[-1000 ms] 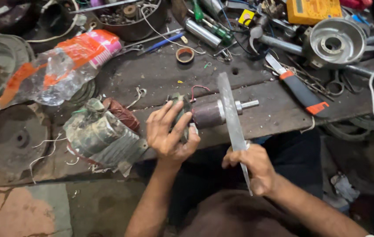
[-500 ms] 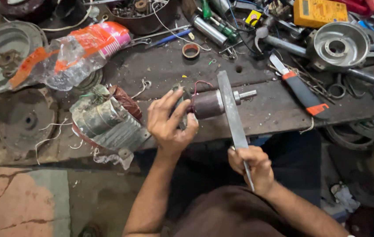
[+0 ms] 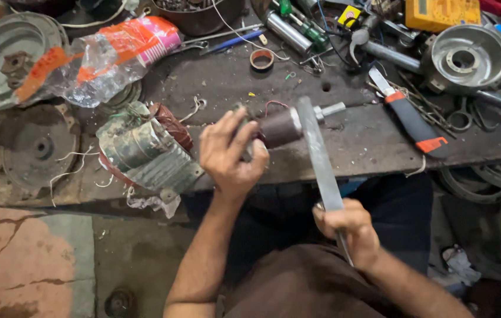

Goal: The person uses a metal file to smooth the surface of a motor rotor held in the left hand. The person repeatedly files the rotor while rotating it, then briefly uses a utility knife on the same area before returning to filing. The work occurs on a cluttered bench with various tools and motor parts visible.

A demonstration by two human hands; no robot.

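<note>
My left hand (image 3: 227, 154) gripped the motor armature (image 3: 278, 127) flat against the dark workbench (image 3: 368, 141). My right hand (image 3: 344, 231) was clenched around the flat metal file (image 3: 319, 154), its blade laid across the armature near the protruding shaft (image 3: 330, 110).

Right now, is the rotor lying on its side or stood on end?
On its side. The rotor lies horizontal, its shaft pointing right over the bench, gripped by the left hand; the file crosses it.
</note>
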